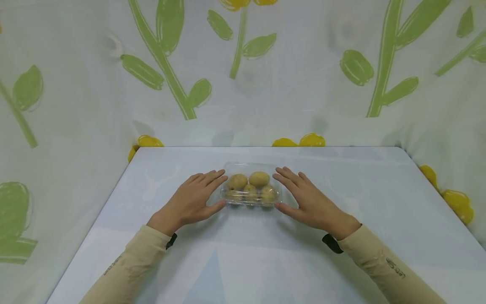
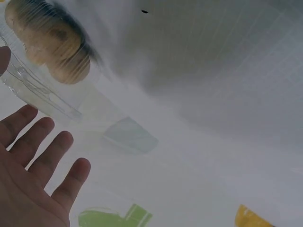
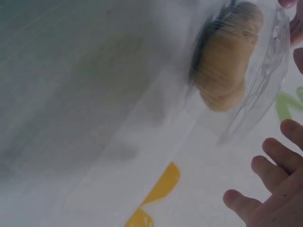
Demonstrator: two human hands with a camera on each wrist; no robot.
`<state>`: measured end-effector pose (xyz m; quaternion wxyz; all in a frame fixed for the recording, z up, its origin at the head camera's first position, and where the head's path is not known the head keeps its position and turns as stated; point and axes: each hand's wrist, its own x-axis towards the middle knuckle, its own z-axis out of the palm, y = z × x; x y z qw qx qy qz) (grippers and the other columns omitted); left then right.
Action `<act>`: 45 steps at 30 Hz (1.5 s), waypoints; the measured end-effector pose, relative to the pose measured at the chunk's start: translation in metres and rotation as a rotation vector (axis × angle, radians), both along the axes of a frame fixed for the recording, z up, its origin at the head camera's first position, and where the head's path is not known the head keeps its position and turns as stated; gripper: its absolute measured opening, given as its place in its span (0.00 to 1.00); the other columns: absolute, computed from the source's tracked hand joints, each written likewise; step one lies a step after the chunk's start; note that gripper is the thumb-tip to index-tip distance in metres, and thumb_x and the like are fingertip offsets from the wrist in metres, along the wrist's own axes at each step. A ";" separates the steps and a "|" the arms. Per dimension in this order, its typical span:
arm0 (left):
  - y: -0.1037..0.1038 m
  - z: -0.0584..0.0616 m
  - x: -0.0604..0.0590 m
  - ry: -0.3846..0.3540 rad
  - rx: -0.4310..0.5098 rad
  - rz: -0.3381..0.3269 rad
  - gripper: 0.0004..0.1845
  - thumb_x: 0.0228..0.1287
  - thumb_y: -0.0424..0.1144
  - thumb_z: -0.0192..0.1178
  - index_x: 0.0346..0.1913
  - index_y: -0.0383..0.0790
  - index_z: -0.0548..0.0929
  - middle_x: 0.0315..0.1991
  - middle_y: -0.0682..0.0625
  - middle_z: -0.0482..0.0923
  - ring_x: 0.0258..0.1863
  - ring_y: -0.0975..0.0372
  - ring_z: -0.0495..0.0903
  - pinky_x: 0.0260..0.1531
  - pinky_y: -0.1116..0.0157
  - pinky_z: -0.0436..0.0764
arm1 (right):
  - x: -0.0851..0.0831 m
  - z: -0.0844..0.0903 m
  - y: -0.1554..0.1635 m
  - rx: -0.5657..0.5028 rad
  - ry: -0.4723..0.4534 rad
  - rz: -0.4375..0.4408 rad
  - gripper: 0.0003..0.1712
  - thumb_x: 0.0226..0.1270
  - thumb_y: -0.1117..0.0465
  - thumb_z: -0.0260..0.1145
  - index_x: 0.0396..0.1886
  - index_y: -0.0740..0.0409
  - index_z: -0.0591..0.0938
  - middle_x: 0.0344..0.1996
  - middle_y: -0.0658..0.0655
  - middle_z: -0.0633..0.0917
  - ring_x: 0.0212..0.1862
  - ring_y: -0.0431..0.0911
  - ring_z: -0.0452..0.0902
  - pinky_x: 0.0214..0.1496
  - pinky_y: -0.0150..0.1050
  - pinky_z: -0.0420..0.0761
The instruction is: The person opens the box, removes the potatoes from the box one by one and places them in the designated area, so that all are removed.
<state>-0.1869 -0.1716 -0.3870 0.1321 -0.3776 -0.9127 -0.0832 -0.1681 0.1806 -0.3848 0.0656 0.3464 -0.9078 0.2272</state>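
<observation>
A clear plastic box (image 1: 251,191) with a shut lid sits mid-table and holds several round yellow-brown potatoes (image 1: 259,178). My left hand (image 1: 209,193) lies flat against the box's left end with its fingers straight. My right hand (image 1: 290,194) mirrors it at the right end. Both thumbs reach the box's front corners, though I cannot tell how firm the contact is. The left wrist view shows my left hand (image 2: 33,175) spread below the box (image 2: 28,90) and a potato (image 2: 52,42). The right wrist view shows my right hand (image 3: 277,189) beside the box (image 3: 265,80) and a potato (image 3: 227,61).
The table (image 1: 243,261) has a pale printed cloth over it, with edges at left, right and back. A fabric backdrop (image 1: 303,84) with green stems and yellow flowers hangs close behind and at both sides. Both forearms are in beige sleeves.
</observation>
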 end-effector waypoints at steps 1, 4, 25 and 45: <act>0.000 0.000 0.000 0.011 -0.003 -0.006 0.35 0.69 0.57 0.61 0.72 0.40 0.73 0.71 0.45 0.71 0.68 0.49 0.72 0.65 0.49 0.71 | 0.000 0.000 -0.003 0.008 0.003 0.011 0.41 0.73 0.46 0.66 0.78 0.55 0.63 0.78 0.55 0.60 0.80 0.53 0.50 0.77 0.61 0.49; 0.000 0.000 -0.001 0.035 -0.012 -0.018 0.35 0.68 0.56 0.62 0.71 0.40 0.74 0.71 0.45 0.72 0.67 0.49 0.73 0.63 0.49 0.72 | -0.002 -0.001 -0.010 0.024 0.020 0.042 0.40 0.73 0.47 0.67 0.77 0.56 0.65 0.78 0.56 0.61 0.79 0.53 0.51 0.78 0.59 0.48; 0.014 0.002 0.006 -0.033 -0.033 0.074 0.34 0.65 0.51 0.68 0.70 0.39 0.75 0.68 0.43 0.74 0.58 0.48 0.80 0.58 0.51 0.78 | -0.009 -0.013 -0.025 0.102 0.189 0.081 0.36 0.67 0.51 0.73 0.70 0.58 0.72 0.69 0.62 0.73 0.73 0.60 0.65 0.69 0.63 0.67; 0.015 -0.005 -0.001 -0.068 0.009 0.057 0.37 0.70 0.55 0.64 0.74 0.39 0.70 0.69 0.42 0.71 0.52 0.45 0.81 0.50 0.48 0.80 | -0.011 -0.012 -0.027 0.026 0.272 0.083 0.31 0.64 0.56 0.75 0.63 0.63 0.77 0.64 0.65 0.78 0.68 0.62 0.72 0.69 0.62 0.67</act>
